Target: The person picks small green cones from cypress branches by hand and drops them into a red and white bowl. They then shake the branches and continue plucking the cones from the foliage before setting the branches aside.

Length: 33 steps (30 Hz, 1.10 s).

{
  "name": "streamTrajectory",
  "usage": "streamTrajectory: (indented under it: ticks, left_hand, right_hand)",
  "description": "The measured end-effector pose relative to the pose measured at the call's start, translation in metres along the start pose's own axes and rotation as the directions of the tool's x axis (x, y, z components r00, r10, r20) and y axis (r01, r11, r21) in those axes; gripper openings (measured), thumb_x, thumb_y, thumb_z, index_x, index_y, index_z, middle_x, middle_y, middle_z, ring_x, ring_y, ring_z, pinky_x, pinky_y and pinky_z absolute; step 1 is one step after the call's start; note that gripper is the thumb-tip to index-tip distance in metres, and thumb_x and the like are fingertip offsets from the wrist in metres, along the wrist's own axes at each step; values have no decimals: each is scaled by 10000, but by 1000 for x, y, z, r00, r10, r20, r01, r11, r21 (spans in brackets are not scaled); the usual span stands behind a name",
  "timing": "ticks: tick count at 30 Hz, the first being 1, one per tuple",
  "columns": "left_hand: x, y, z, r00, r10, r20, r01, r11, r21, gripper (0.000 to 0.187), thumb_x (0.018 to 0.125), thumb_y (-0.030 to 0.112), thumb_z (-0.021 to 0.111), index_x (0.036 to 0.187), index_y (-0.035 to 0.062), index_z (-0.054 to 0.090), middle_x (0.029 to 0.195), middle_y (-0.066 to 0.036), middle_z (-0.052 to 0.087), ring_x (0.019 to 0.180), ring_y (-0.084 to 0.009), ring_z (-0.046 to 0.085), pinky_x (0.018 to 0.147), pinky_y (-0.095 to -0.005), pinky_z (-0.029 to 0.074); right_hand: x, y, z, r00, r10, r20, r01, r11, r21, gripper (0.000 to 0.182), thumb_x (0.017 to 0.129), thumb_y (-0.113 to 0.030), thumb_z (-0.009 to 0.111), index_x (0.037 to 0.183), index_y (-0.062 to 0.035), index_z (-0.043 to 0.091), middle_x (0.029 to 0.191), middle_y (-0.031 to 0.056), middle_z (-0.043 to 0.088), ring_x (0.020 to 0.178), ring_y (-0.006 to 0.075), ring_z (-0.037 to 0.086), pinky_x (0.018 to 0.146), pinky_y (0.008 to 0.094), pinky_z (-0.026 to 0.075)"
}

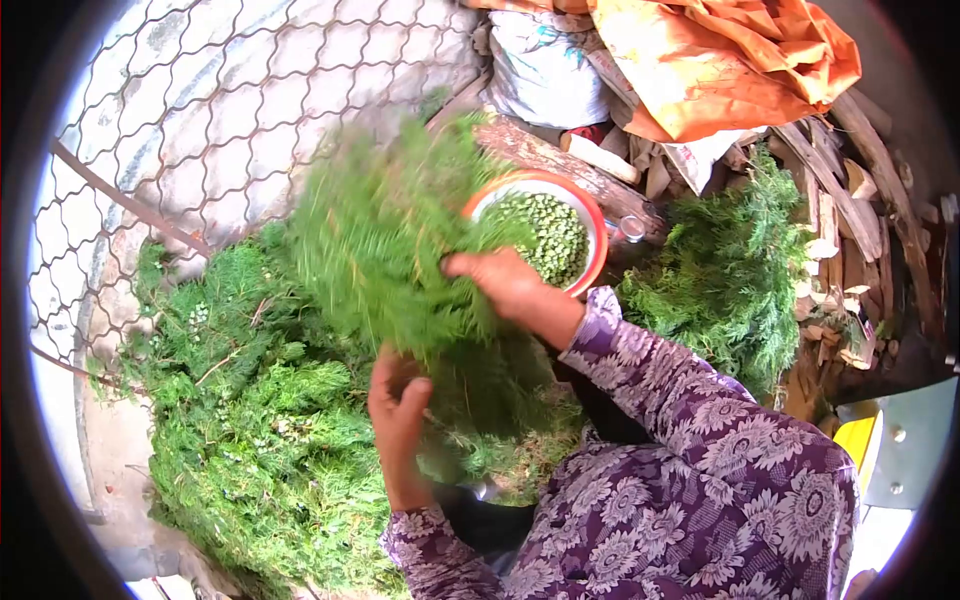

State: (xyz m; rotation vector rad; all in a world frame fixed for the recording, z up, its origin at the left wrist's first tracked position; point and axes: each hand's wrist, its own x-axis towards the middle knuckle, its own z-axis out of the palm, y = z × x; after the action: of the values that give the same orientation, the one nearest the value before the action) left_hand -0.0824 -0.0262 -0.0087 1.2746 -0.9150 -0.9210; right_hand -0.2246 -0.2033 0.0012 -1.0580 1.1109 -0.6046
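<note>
A leafy green conifer branch (390, 240), blurred by motion, is held up in front of me. My right hand (505, 285) is closed around it near its right side, beside the bowl. Just below the foliage is my left hand (400, 405), thumb apart from its curled fingers, whose tips are partly hidden at the leaves' lower edge. An orange-rimmed white bowl (598, 250) holds many small round green cones (550, 235); the foliage overlaps the bowl's left part.
Cut greenery (270, 430) is heaped at left, with another leafy pile (730, 270) at right. Behind the bowl lie a log (560, 165), a white sack (545, 65) and an orange tarp (720, 60). Wire mesh (230, 120) leans at upper left. Split firewood (830, 210) lines the right.
</note>
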Motion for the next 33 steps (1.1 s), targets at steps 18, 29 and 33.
streamTrajectory:
  ticks: [18, 29, 33]
  left_hand:
    - [15, -13, -4, 984, -125, -123, 135, 988, 78, 374, 868, 243, 544, 1142, -12, 532, 967, -98, 616, 722, -124, 582, 627, -246, 465]
    - [13, -22, -11, 981, -117, -152, 135, 984, 112, 383, 878, 302, 536, 1126, 9, 542, 954, -102, 618, 707, -136, 594, 604, -244, 458]
    - [13, -23, -7, 978, -138, -157, 157, 981, 116, 374, 880, 288, 537, 1119, 1, 545, 952, -106, 620, 706, -140, 596, 600, -242, 458]
  right_hand:
    - [-225, -94, -398, 412, -503, -760, -290, 718, -633, 511, 684, -427, 634, 991, -18, 651, 1040, 191, 611, 979, 233, 556, 844, 317, 413]
    - [-185, 81, -501, 417, -441, -795, -813, 209, -543, 780, 659, -229, 649, 1356, -181, 301, 1326, 162, 363, 1169, 343, 399, 960, 435, 353]
    - [-149, 108, -459, 576, -377, -725, -721, 183, -668, 781, 603, -260, 680, 1307, -116, 374, 1336, 203, 331, 1215, 354, 327, 993, 422, 312]
